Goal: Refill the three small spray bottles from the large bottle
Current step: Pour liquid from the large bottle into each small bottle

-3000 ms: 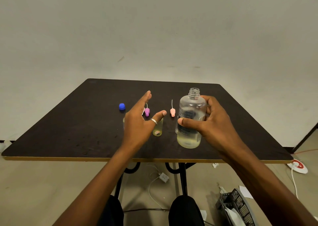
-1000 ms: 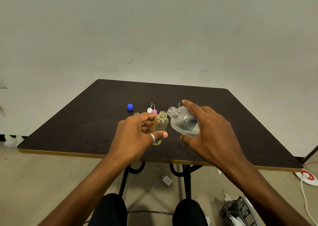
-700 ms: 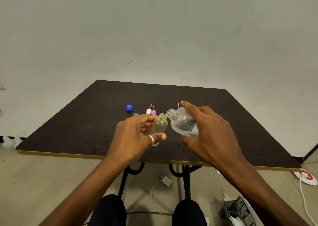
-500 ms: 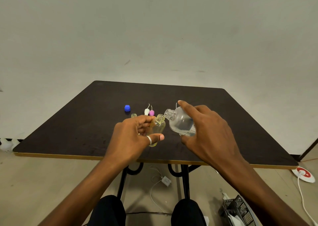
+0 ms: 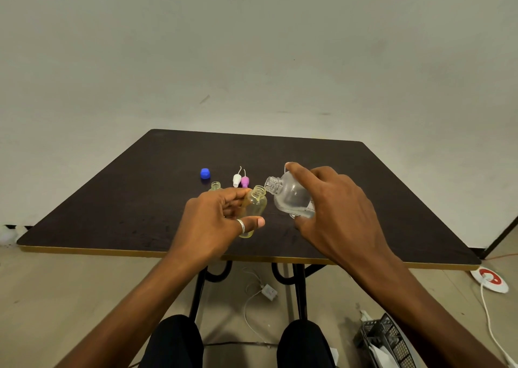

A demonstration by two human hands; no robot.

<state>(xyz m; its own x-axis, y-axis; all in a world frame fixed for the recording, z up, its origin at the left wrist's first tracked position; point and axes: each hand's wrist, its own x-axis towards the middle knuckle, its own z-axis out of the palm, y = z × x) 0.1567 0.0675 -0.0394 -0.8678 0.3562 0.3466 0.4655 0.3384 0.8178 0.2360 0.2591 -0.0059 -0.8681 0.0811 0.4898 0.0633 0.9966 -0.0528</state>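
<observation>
**Refill in hand above the dark desk (image 5: 134, 205)**

The left hand (image 5: 215, 222) pinched a small yellowish clear bottle (image 5: 256, 208) in its fingers, tilted right. The right hand (image 5: 336, 213) had its fingers curled round the large clear bottle (image 5: 288, 196), tipped left, with its open mouth just beside the small one's. A blue cap (image 5: 205, 173) lay behind.

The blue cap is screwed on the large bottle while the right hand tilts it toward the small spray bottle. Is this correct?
No. The head view shows the blue cap lying on the table; the neck of the large bottle is open. The right hand does tilt it toward the small spray bottle.
</observation>
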